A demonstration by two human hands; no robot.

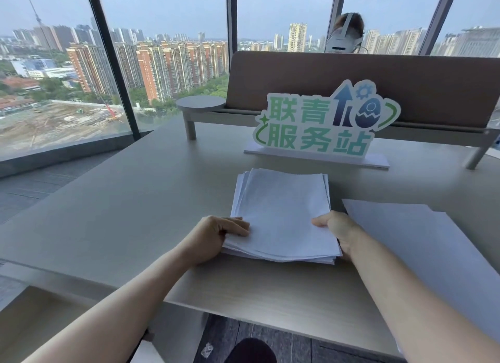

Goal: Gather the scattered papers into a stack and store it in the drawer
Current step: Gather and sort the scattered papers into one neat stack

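Note:
A loose stack of white papers (282, 213) lies on the pale desk (135, 200) in front of me, its sheets slightly fanned at the far edge. My left hand (216, 235) grips the stack's near left corner, fingers curled over the top. My right hand (338, 232) grips the near right edge, thumb on top. More white sheets (422, 243) lie spread on the desk to the right, apart from the stack. No drawer front is plainly visible.
A standing green-and-white sign (319, 124) is behind the stack. A brown divider panel (378, 86) runs along the desk's back, with a round grey shelf (201, 104) at its left end. Another person sits beyond the divider. Windows are at the left.

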